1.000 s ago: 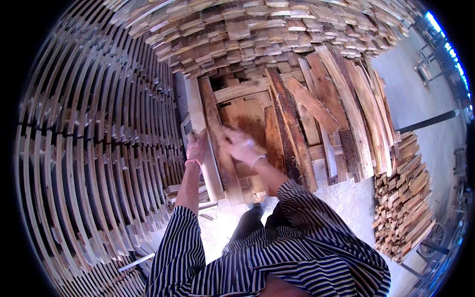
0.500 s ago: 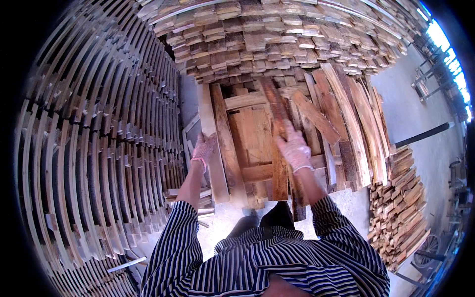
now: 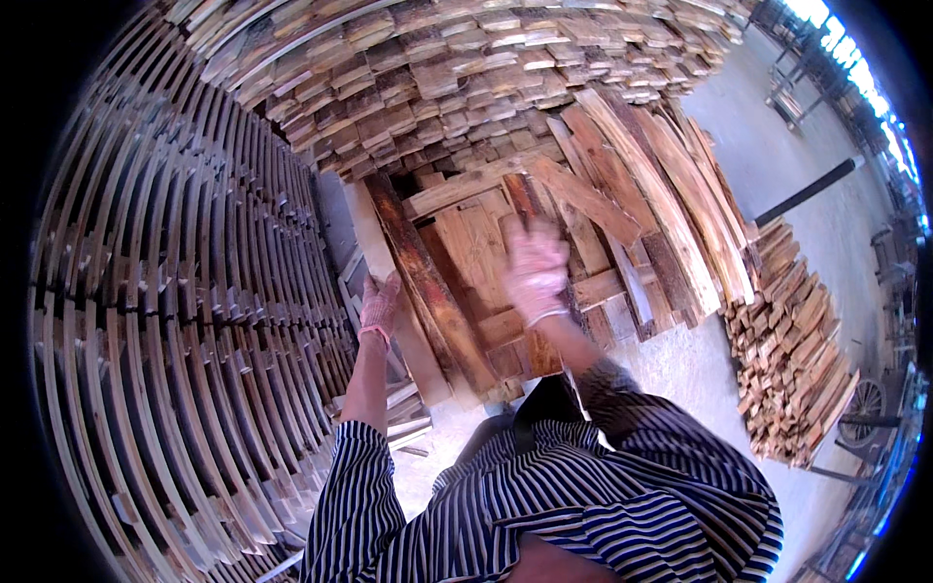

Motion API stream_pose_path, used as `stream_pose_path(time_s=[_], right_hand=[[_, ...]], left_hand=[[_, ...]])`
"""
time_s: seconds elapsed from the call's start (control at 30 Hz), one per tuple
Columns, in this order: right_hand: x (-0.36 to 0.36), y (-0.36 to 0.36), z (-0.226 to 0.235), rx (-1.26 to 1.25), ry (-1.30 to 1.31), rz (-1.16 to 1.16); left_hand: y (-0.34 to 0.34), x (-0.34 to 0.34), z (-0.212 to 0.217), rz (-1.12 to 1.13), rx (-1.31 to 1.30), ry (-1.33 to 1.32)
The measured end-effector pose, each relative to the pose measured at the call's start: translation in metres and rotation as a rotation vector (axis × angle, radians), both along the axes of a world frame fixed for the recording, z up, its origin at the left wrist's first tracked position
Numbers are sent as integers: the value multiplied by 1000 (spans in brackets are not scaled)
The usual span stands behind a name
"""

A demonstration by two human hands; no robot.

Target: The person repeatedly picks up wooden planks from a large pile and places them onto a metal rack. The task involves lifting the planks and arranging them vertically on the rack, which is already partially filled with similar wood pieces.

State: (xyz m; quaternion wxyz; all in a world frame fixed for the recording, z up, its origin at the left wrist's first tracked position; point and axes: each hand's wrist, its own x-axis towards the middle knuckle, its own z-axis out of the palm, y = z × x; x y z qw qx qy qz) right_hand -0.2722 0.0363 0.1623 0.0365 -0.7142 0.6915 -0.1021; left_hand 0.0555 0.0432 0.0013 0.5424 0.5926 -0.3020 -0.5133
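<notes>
"How much room did the worker have around the board pile point(image 3: 641, 165)?"

"Grey floor point(image 3: 724, 112) lay open to the far right, and a paler patch showed at the near edge. On the left, only a narrow strip parted the pile from the slatted rack point(image 3: 185, 291)."

"And the hands?"

"The left hand point(image 3: 380, 303), gloved, was at the left edge of a pale board point(image 3: 372, 228) along the pile's left side. I couldn't tell whether it gripped. The right hand point(image 3: 537, 267) was over the middle, above the near part of a narrow dark board point(image 3: 523, 194); blur hid whether it held anything."

"What stood in the way?"

"A reddish-brown board point(image 3: 416, 257) lay just right of the pale one. A short slanting board point(image 3: 588, 199) crossed others to the right. The tall wood stack point(image 3: 466, 78) closed the far side, and a lower heap point(image 3: 787, 350) stood near right."

"Anything unclear?"

"A spoked wheel point(image 3: 861, 413) beyond the heap was partly hidden, and glare washed out the far right."
</notes>
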Motion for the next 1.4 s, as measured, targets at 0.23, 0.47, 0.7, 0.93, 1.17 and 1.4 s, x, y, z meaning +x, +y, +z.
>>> stream_pose_path(time_s=[0.23, 0.47, 0.7, 0.93, 1.17, 1.4], right_hand=[[-74, 7, -3, 309, -250, -111], [69, -30, 11, 283, -298, 116], [109, -25, -17, 78, -238, 163], [128, 10, -12, 239, -181, 153], [126, 14, -2, 252, -274, 140], [108, 22, -7, 88, -247, 166]], left_hand=[[-12, -44, 48, -159, 135, -95], [-1, 4, -9, -220, -34, -268], [-13, -33, 25, -58, 118, -85], [-13, -36, 55, -31, 236, -394], [-9, -32, 56, -62, 201, -221], [-3, -18, 40, -10, 161, -58]])
